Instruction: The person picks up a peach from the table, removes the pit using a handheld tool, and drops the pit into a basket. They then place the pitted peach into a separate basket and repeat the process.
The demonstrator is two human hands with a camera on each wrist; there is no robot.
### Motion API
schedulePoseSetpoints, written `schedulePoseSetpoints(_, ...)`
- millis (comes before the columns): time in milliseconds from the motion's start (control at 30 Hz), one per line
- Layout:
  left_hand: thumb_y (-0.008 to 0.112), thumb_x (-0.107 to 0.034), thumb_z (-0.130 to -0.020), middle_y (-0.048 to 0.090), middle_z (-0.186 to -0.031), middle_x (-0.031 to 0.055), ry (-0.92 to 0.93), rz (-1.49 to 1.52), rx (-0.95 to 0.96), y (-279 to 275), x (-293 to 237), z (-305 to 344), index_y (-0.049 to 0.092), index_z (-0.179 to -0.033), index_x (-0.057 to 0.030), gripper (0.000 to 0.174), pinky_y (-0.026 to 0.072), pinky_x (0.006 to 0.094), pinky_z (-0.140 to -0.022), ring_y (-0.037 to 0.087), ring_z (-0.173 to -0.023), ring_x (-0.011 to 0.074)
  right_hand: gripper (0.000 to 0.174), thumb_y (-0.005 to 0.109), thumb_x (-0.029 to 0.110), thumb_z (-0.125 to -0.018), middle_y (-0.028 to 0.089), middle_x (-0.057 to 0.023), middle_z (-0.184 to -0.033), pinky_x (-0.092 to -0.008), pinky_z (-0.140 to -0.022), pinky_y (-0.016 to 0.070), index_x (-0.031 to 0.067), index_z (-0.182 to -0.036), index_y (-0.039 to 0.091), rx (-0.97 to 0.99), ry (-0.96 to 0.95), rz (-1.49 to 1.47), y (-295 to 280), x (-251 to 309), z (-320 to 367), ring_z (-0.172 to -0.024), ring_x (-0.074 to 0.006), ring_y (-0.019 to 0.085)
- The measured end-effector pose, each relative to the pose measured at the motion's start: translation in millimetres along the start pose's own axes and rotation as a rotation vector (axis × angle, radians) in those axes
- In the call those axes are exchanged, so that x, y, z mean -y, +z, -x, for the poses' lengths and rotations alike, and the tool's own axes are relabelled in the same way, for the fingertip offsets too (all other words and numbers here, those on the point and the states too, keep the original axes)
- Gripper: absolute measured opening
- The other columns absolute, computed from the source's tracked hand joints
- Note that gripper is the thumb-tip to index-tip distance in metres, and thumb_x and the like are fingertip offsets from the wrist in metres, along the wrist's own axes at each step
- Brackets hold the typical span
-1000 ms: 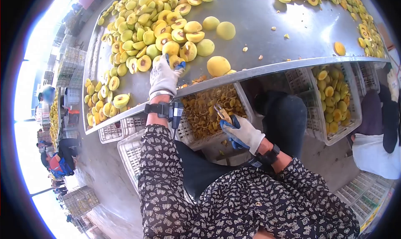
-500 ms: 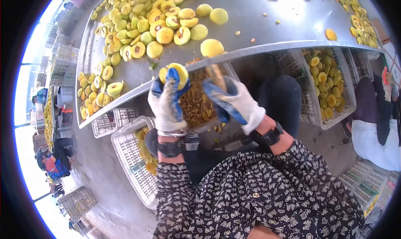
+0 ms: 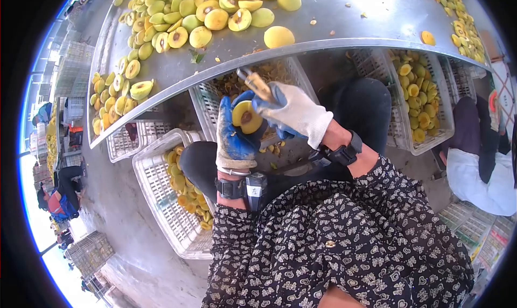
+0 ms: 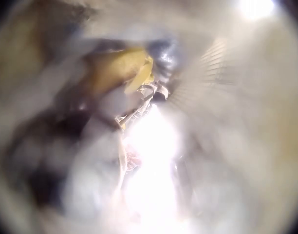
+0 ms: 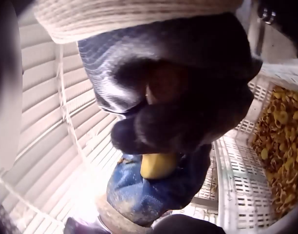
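In the head view the gloved left hand (image 3: 235, 135) cups a halved yellow-green fruit (image 3: 247, 118), its cut face with a brown centre turned up. The gloved right hand (image 3: 293, 113) grips a wooden-handled tool (image 3: 257, 86) whose metal end points up and left, beyond the fruit. The right fingers are close beside the fruit; whether they touch it cannot be told. In the right wrist view dark right-hand fingers (image 5: 173, 122) lie over the yellow fruit (image 5: 158, 165) in the blue left glove (image 5: 144, 195). The left wrist view is mostly blurred.
A metal table (image 3: 323, 25) with piled halved fruit (image 3: 183, 9) stands beyond the hands. Below are a crate of scraps (image 3: 296, 79), a crate of fruit halves (image 3: 156, 173) at left and another (image 3: 417, 100) at right. Another person's leg (image 3: 474, 125) is at far right.
The left hand has come back from the table pile with fruit, which now shows its cut face. The right hand has moved up and left, bringing the tool near the left hand.
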State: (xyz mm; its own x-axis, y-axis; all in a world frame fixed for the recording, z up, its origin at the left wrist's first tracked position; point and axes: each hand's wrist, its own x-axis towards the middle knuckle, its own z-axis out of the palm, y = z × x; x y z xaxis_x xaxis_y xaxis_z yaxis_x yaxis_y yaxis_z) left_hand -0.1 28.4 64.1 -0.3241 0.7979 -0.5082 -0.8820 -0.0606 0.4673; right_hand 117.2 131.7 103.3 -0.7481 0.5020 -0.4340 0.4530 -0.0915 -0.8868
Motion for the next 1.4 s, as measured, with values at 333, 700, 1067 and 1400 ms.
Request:
schedulePoseSetpoints(333, 0.039, -0.041, -0.095, 0.060, -0.108, 0.0123, 0.247, 0.109, 0.126, -15, 12, -10, 0.055, -0.112, -0.0042, 0.043, 0.0435, 0.0430, -0.094, 0.056, -0.103, 0.0277, 0.027, 0.057, 0.020, -0.081, 0.060, -0.0233, -0.076, -0.0460, -0.067, 0.0447, -0.0015, -0.094, 0.048, -0.128, -0.186, 0.480, 27, -31, 35, -0.076, -0.0393, 0.060)
schedulePoseSetpoints(700, 0.044, -0.040, -0.093, 0.060, -0.106, 0.0131, 0.331, 0.014, -0.010, -14, 22, -9, 0.056, -0.106, -0.0042, 0.040, 0.0477, 0.0425, -0.084, 0.058, -0.099, 0.0297, 0.020, 0.052, 0.012, -0.082, 0.061, -0.0223, -0.078, -0.0441, -0.067, 0.0464, -0.0026, -0.095, 0.047, -0.074, -0.127, 0.522, 41, -33, 31, -0.076, -0.0372, 0.061)
schedulePoseSetpoints(1067, 0.052, -0.041, -0.090, 0.063, -0.076, 0.0100, 0.208, -0.369, -0.254, -28, 21, -11, 0.060, -0.090, -0.0016, 0.040, 0.0522, 0.0332, -0.059, 0.062, -0.067, 0.0231, 0.017, 0.048, 0.009, -0.084, 0.062, -0.0243, -0.085, -0.0431, -0.070, 0.0468, -0.0031, -0.096, 0.047, 0.113, 0.012, 0.496, 50, -50, 27, -0.083, -0.0379, 0.061)
schedulePoseSetpoints(1400, 0.054, -0.044, -0.088, 0.061, -0.086, 0.0115, 0.248, -0.045, -0.259, -22, 27, -15, 0.058, -0.098, -0.0005, 0.045, 0.0537, 0.0367, -0.066, 0.061, -0.074, 0.0250, 0.018, 0.047, 0.008, -0.084, 0.061, -0.0263, -0.085, -0.0436, -0.071, 0.0470, -0.0043, -0.097, 0.048, 0.073, -0.019, 0.521, 49, -46, 26, -0.083, -0.0388, 0.061)
